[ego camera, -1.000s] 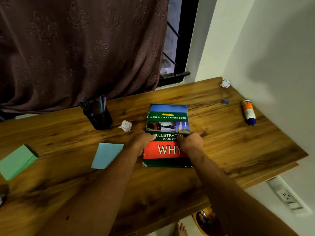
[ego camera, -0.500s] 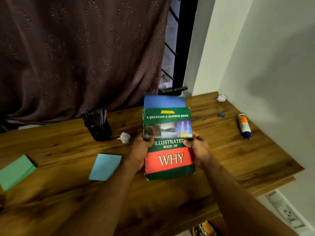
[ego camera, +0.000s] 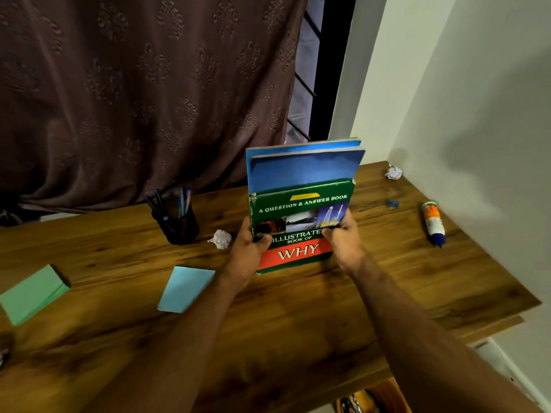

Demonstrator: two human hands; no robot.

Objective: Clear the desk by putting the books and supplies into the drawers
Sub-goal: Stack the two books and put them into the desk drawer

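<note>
A stack of books stands tilted upright above the wooden desk [ego camera: 298,323]: a green and red "Illustrated Book of Why" [ego camera: 298,210] in front, two blue books [ego camera: 304,166] behind it. My left hand [ego camera: 249,251] grips the stack's left edge and my right hand [ego camera: 343,238] grips its right edge. On the desk lie a light blue pad [ego camera: 185,289], a green pad [ego camera: 32,293], a black pen holder [ego camera: 179,222] with pens, a glue bottle [ego camera: 433,222] and a small blue sharpener [ego camera: 392,203]. No drawer is in view.
Crumpled paper balls lie by the pen holder [ego camera: 220,238] and in the far right corner [ego camera: 393,172]. A brown curtain [ego camera: 134,99] hangs behind the desk; a white wall [ego camera: 477,114] bounds its right side. An orange object [ego camera: 375,397] sits below the desk's front edge.
Both hands have lifted the book stack off the desk and tipped it from flat to nearly upright, away from me.
</note>
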